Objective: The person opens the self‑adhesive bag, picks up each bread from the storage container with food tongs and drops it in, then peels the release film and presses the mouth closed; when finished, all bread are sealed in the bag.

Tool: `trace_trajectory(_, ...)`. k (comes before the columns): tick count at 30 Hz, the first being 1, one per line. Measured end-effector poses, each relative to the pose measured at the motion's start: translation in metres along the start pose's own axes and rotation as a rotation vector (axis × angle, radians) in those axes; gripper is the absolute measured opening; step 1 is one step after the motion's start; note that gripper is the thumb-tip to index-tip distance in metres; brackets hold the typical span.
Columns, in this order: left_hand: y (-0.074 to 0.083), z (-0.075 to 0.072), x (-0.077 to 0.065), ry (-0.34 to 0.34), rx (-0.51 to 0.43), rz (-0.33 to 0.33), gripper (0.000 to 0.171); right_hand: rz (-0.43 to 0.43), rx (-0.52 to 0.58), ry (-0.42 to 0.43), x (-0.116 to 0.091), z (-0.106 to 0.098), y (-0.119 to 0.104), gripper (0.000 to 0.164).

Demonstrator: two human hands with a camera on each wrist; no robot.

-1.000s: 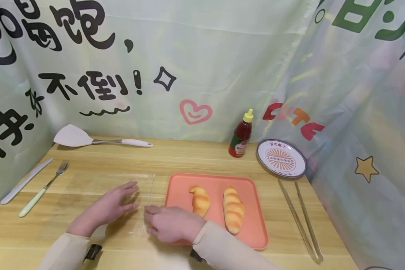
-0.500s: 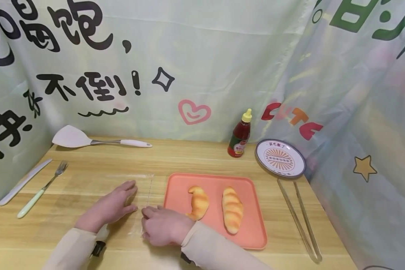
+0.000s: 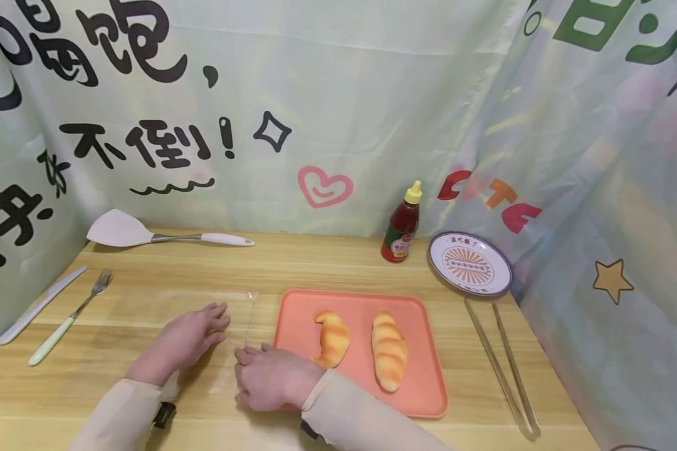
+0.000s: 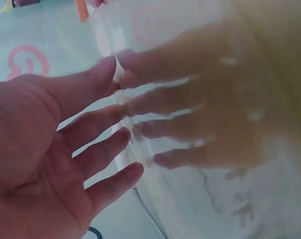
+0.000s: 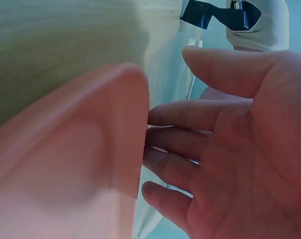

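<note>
A clear plastic sheet [image 3: 132,307] lies flat on the table, left of a pink tray [image 3: 361,300]. My left hand [image 3: 186,341] is over its right part, fingers extended and slightly spread. In the left wrist view, the fingertips [image 4: 134,170] meet the shiny sheet, which mirrors them. My right hand [image 3: 276,376] rests palm down between the sheet's right edge and the tray, overlapping the tray's near left corner. The right wrist view shows its fingers [image 5: 175,169] loosely extended along the tray wall [image 5: 125,149]. The tray holds a curved bread roll [image 3: 333,341] and a longer bread roll [image 3: 389,351].
A fork [image 3: 70,319] and a knife [image 3: 42,304] lie at the left. Along the back are a white spatula [image 3: 169,237] and a red sauce bottle [image 3: 402,225]. A round plate [image 3: 470,264] leans at the back right, with metal tongs [image 3: 504,369] in front.
My right hand has shifted slightly left and nearer, uncovering more of the curved bread roll. The sheet's far right corner now looks crinkled. My left hand has barely moved.
</note>
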State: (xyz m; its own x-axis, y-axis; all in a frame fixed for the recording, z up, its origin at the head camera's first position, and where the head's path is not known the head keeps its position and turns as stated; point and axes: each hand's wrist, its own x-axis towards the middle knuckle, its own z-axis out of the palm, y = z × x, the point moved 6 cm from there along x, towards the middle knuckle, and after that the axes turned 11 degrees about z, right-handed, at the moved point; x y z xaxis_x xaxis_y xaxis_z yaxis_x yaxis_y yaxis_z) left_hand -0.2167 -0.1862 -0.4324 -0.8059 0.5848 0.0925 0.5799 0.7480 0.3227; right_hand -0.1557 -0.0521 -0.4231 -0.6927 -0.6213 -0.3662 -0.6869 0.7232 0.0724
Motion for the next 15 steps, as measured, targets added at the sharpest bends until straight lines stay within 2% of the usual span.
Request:
trace_trajectory(7,0.001,-0.006,0.006,0.034,0.13,-0.027,0.029,0.002,-0.013,0.02,-0.001,-0.001,-0.001,0.053)
trace_trajectory(11,0.003,-0.009,0.009,0.029,0.182,-0.028,0.006,0.001,0.0,0.018,-0.002,-0.001,-0.001,0.053)
trace_trajectory(15,0.002,-0.011,0.01,0.032,0.196,-0.049,0.014,0.004,0.009,0.036,-0.002,-0.001,-0.002,0.049)
